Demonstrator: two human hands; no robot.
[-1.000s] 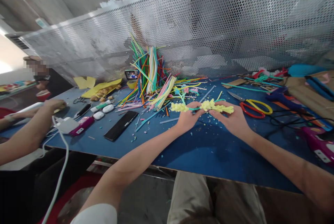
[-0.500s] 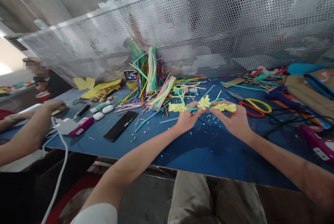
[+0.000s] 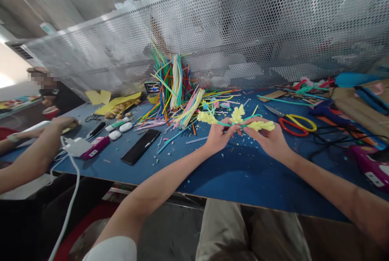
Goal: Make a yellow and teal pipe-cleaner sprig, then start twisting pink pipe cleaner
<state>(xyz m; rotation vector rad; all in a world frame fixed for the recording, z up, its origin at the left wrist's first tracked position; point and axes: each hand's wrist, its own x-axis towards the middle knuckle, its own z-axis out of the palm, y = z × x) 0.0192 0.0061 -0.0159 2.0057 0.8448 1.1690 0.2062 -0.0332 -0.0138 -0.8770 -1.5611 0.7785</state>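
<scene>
Both my hands pinch a pipe-cleaner flower piece (image 3: 238,114) above the blue table. It has three fuzzy yellow clusters on green stems: one to the left, one upright in the middle, one to the right. My left hand (image 3: 218,137) is closed on the green stem near the centre. Close beside it, my right hand (image 3: 269,139) is closed on the same piece, with the right yellow cluster lying over its fingers. The fingertips of both hands nearly meet below the middle cluster. Behind the hands lies a small blue and pink pipe-cleaner piece (image 3: 209,106).
A bundle of coloured pipe cleaners (image 3: 176,86) stands at the back. Scissors (image 3: 293,123) lie to the right, a black phone (image 3: 140,146) to the left. A power strip (image 3: 95,147) and white cable are farther left, near another person's arm (image 3: 39,151). Fuzz scraps dot the blue table (image 3: 225,180).
The yellow clusters have tilted: the middle one now stands taller and the left one sits higher. My hands have barely shifted and keep their hold.
</scene>
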